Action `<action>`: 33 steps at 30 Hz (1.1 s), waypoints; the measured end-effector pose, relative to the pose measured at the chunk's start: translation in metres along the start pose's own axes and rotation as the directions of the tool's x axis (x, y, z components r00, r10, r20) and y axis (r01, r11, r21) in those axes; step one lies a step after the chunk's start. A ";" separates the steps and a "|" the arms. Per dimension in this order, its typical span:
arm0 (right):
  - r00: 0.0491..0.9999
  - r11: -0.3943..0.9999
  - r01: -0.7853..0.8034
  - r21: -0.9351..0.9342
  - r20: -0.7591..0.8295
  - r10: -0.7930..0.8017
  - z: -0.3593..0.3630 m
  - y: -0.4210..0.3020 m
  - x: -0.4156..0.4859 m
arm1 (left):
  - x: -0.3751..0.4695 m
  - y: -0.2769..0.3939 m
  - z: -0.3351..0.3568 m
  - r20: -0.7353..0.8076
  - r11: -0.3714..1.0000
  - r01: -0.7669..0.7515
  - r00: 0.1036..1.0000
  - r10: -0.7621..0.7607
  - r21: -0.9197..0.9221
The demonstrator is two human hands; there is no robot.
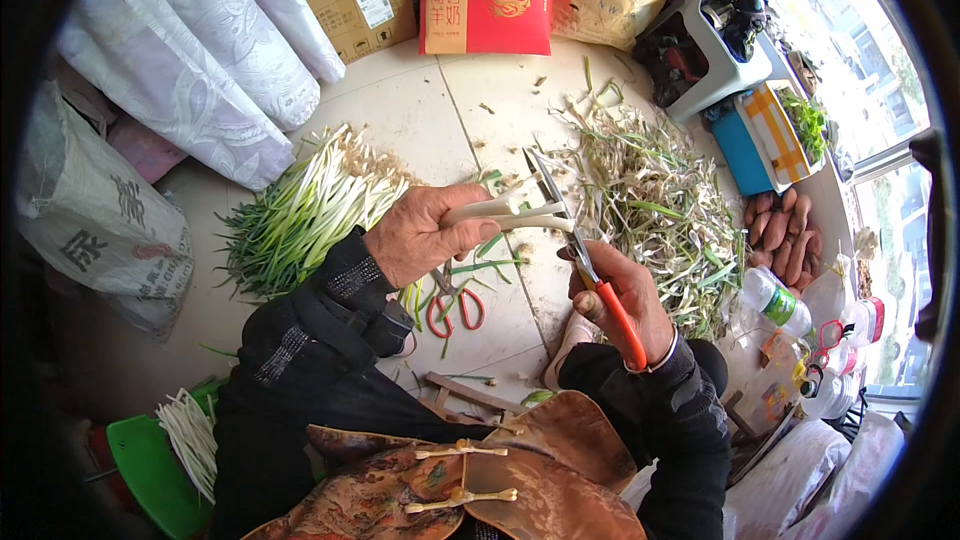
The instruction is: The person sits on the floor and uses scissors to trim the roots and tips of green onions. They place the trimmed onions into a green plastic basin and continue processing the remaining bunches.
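Several white stalks of scallion or a similar plant (517,216) are clasped in my left hand (431,231), their pale ends pointing right. My right hand (626,304) holds scissors with orange-red handles (621,324); the metal blades lie at the ends of the stalks. Behind my left hand, a bundle of scallions (315,210) with rooty tops and green leaves lies on the floor. Scissors with red looped handles (455,313) rest on the tiles below my left hand. A heap of dry peelings and leaves (660,217) is spread beyond my right hand.
A green stool (154,476) with pale stalks stands at lower left, below a woven sack (120,240). A red gift bag (486,4) and a cardboard box (360,4) stand at the far side. Sweet potatoes (780,236), plastic bottles (776,300) and a blue box (742,150) are at right.
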State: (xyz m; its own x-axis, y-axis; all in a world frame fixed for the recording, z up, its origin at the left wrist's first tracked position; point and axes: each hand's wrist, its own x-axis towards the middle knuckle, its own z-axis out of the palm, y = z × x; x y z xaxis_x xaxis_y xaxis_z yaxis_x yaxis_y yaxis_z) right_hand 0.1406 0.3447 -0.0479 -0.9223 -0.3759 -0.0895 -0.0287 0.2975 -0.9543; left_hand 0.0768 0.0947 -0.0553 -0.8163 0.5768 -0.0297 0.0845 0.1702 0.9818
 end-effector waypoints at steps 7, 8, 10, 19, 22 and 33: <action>1.000 0.996 -0.017 0.088 -0.025 0.019 0.003 -0.001 -0.002 | 0.002 0.003 -0.001 0.086 0.999 0.034 0.996 -0.031 -0.038; 0.999 0.994 -0.031 0.101 -0.016 0.033 0.003 -0.001 -0.003 | 0.002 0.004 -0.001 0.089 0.998 0.035 0.996 -0.029 -0.060; 0.999 0.991 -0.048 0.122 -0.005 0.049 0.003 -0.001 -0.004 | 0.002 0.004 -0.001 0.091 0.994 0.031 0.996 -0.022 -0.105; 1.000 0.993 -0.013 0.121 -0.026 0.016 0.008 0.002 -0.004 | 0.002 0.004 -0.004 0.116 0.999 0.034 0.993 -0.029 -0.041; 0.998 0.987 -0.001 0.160 -0.059 0.010 0.012 0.003 -0.004 | 0.001 0.004 -0.004 0.107 0.995 0.049 0.993 -0.039 -0.088; 0.975 0.999 0.030 -0.019 -0.218 -0.033 0.012 0.014 -0.002 | 0.006 0.001 -0.008 0.051 0.988 0.058 0.997 -0.051 -0.145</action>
State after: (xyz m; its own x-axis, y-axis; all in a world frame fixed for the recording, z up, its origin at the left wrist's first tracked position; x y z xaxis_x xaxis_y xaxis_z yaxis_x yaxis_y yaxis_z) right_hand 0.1464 0.3386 -0.0644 -0.9827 -0.1850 0.0064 -0.0632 0.3026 -0.9510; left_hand 0.0679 0.0919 -0.0527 -0.7894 0.6074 -0.0892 -0.0465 0.0857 0.9952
